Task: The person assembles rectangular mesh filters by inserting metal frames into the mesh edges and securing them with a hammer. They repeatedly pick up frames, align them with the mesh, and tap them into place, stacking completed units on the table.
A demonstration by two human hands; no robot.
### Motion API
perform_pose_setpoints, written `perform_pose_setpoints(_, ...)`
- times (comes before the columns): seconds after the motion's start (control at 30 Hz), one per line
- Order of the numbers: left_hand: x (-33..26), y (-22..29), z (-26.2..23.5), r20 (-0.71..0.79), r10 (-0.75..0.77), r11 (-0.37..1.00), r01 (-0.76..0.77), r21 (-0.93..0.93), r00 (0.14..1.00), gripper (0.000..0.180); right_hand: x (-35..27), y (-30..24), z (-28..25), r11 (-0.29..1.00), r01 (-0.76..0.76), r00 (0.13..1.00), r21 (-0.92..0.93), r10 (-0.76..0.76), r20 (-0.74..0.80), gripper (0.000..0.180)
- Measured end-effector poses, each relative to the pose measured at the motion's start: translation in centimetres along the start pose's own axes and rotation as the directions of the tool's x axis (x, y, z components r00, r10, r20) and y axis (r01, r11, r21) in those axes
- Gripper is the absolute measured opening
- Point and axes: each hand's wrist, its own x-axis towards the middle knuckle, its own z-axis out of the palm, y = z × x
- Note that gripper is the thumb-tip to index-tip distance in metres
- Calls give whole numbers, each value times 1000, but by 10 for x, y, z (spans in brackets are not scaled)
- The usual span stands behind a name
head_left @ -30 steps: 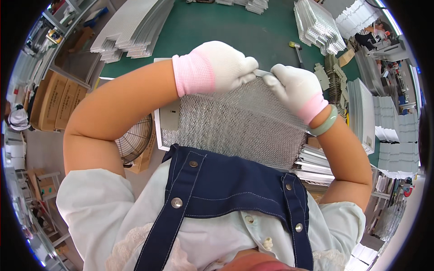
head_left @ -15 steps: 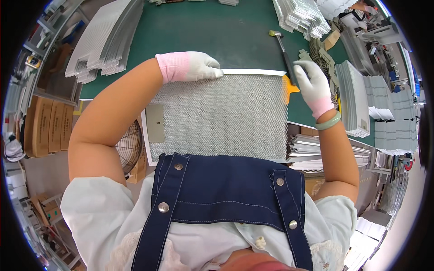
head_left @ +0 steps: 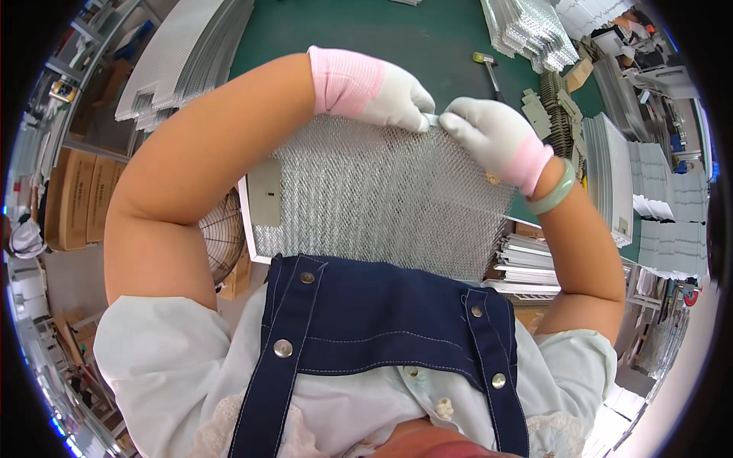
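In front of my body is a silver metal mesh panel (head_left: 366, 198) with a white frame strip (head_left: 245, 217) along its left side. A grey-beige slotted plate (head_left: 265, 195) lies at the panel's left part. My left hand (head_left: 389, 95), in a white glove with a pink cuff, is closed at the far edge, pinching a short visible bit of white strip (head_left: 432, 120). Close beside it, my gloved right hand (head_left: 489, 130) is closed on the same edge, thumb and fingers together. Beyond the right hand lies a small hammer (head_left: 489, 70) with a yellow-green head; its handle is partly hidden.
The green table (head_left: 366, 46) carries stacked mesh sheets (head_left: 179, 61) at far left and a silver mesh stack (head_left: 527, 34) at far right. Beige plates (head_left: 563, 111) and white panels (head_left: 607, 172) stand on the right. A black fan (head_left: 221, 237) is below left, with cartons (head_left: 76, 198) beyond.
My right hand has moved left from beside the hammer's handle to the panel's far edge. My left hand has shifted right along that edge, and the panel is now slightly tilted.
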Motion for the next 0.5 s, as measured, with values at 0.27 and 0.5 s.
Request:
perform_pose_setpoints(0.27,-7,15,16,-149,32,991,-12,135,988,34,-24,-6,10,900,133,936,-414,-252,-246,28)
perform_pose_setpoints(0.5,-16,16,41,-444,175,959,-50,279,879,25,-22,-2,-8,995,104,988,-6,-104,-117,27)
